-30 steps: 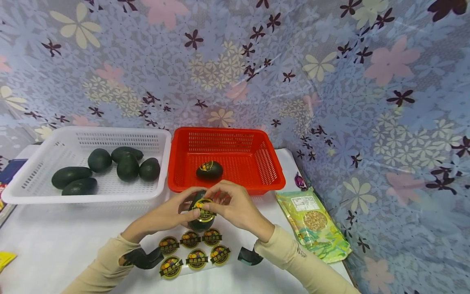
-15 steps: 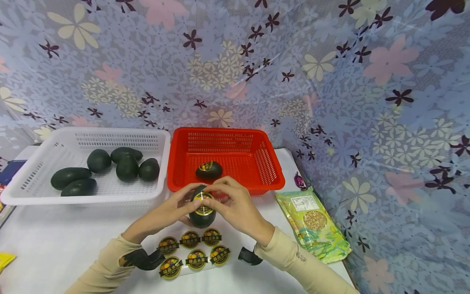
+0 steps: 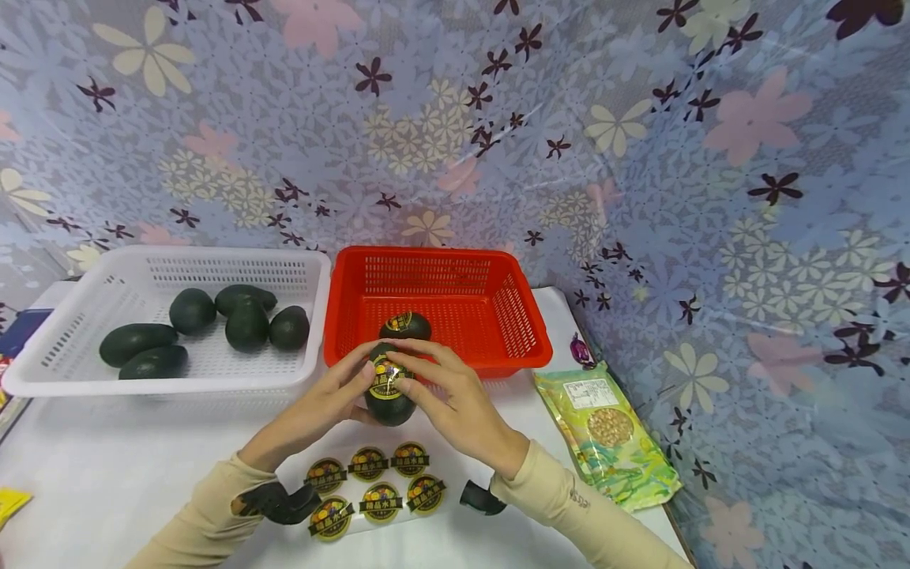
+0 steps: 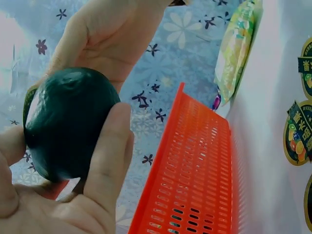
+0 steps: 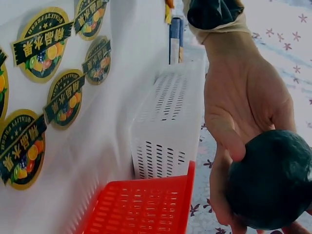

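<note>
Both hands on one avocado (image 3: 387,386), held just above the worktop (image 3: 107,466) in front of the red basket (image 3: 526,316). Left hand (image 3: 323,407) cups it from the left, fingers curled round it; right hand (image 3: 455,399) wraps the right side, thumb pressing the round sticker (image 3: 384,378) on its face. Red basket sits mid-rear, one stickered avocado (image 3: 405,325) inside. White basket (image 3: 43,363) touches it on the left, holding six plain avocados (image 3: 246,325). Sticker sheet (image 3: 373,486) lies at the near edge below the hands. Snack bag (image 3: 607,435) near the right edge.
</note>
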Motion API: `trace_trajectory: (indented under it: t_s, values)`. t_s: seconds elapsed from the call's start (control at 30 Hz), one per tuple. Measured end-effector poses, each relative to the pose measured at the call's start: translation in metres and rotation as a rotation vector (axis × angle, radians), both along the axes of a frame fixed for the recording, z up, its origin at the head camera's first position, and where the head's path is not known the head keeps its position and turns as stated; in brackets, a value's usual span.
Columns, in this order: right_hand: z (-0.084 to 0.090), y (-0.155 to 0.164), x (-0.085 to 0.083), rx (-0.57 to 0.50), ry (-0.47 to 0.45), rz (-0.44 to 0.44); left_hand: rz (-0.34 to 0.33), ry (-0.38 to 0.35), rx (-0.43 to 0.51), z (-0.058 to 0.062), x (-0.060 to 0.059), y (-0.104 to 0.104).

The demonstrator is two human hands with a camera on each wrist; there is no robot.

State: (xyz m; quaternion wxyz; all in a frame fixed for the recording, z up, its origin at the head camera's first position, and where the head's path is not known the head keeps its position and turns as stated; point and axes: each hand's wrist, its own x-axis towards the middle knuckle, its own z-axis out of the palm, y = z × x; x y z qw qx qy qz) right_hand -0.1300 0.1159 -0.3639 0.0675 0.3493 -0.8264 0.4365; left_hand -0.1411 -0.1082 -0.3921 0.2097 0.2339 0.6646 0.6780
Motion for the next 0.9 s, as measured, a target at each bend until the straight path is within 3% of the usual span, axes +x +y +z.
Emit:
trace_trajectory:
  t_s: [0.27,0.5,0.67,0.9]
  values:
    - [-0.002,-0.001,-0.002,-0.124,-0.141,0.056,-0.021,-0.012,0.027,-0.002,0.0,-0.005]
    - [-0.005,-0.002,-0.004,-0.217,-0.392,-0.006,-0.074,-0.032,0.031,-0.001,0.003,-0.011]
    - [-0.006,-0.002,-0.007,-0.268,-0.49,-0.041,-0.114,-0.042,0.034,-0.001,0.004,-0.012]
    - [0.0,-0.003,-0.009,-0.333,-0.605,-0.058,-0.109,-0.011,-0.009,0.002,0.005,-0.01]
